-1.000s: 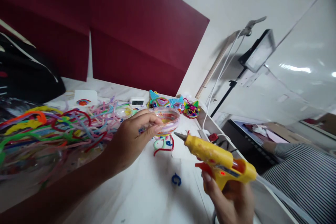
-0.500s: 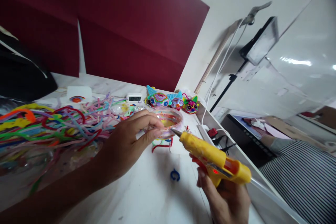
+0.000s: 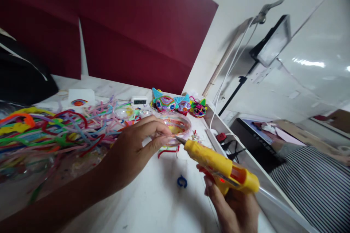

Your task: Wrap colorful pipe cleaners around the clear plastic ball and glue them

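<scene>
Between thumb and fingers, my left hand [image 3: 142, 142] pinches the near rim of a clear round plastic shell [image 3: 186, 125] with colourful strips around it. My right hand [image 3: 235, 205] is wrapped round a yellow hot glue gun [image 3: 218, 164] with a red light lit on its side and a clear glue stick out of the back. The nozzle is at the shell's near edge, close to my left fingertips; whether it touches is hard to tell. Below the shell, a small curled blue pipe cleaner [image 3: 182, 181] lies on the white table [image 3: 153, 196]. A red pipe cleaner [image 3: 166, 151] shows beneath the shell.
A heap of colourful pipe cleaners [image 3: 68, 127] covers the left side. Decorated animal heads [image 3: 165, 102] and a small digital clock [image 3: 139, 101] stand at the back. A power strip [image 3: 214, 140] lies along the right edge. A person in a striped top [image 3: 314, 182] is at right.
The glue gun has shifted slightly left, bringing its nozzle closer to my left fingertips. My left hand keeps its pinch on the shell.
</scene>
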{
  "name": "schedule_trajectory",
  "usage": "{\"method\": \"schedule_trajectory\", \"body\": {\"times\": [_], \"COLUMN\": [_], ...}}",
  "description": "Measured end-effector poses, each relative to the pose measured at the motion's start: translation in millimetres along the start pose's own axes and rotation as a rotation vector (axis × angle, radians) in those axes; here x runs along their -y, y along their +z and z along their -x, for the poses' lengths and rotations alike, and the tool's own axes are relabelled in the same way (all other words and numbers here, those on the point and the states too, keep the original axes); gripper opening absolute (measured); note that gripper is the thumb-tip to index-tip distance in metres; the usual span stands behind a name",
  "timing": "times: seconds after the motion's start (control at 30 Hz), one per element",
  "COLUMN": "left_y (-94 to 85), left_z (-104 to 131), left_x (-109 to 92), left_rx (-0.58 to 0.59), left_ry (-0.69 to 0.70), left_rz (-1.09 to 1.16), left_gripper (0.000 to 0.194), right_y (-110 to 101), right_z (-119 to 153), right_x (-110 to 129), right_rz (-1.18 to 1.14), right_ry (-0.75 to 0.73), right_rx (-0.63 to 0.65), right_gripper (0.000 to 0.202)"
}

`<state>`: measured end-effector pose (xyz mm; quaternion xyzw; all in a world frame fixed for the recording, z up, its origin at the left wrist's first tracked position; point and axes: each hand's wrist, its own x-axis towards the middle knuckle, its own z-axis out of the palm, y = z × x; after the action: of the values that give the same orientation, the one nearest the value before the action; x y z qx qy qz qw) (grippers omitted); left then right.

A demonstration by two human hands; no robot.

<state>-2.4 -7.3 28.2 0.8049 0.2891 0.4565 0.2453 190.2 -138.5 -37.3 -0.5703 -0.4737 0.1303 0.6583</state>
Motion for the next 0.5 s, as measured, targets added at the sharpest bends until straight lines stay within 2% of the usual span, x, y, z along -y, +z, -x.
{"method": "schedule_trajectory", "body": {"times": [0.3, 0.5], "left_y": [-1.6, -0.4], "left_z": [1.0, 0.4], "left_x": [-5.2, -4.4], "left_rx": [0.003, -0.015], "left_ry": [0.041, 0.028], "left_rz": [-0.028, -0.024], "left_gripper": [0.013, 0.012], "right_y": [2.2, 4.5], "right_z": [3.8, 5.6], "right_x": [0.9, 2.1], "right_rz": [0.059, 0.08], "right_ry": [-0.018, -0.106], "right_rx": [-0.018, -0.046], "right_gripper": [0.038, 0.023]}}
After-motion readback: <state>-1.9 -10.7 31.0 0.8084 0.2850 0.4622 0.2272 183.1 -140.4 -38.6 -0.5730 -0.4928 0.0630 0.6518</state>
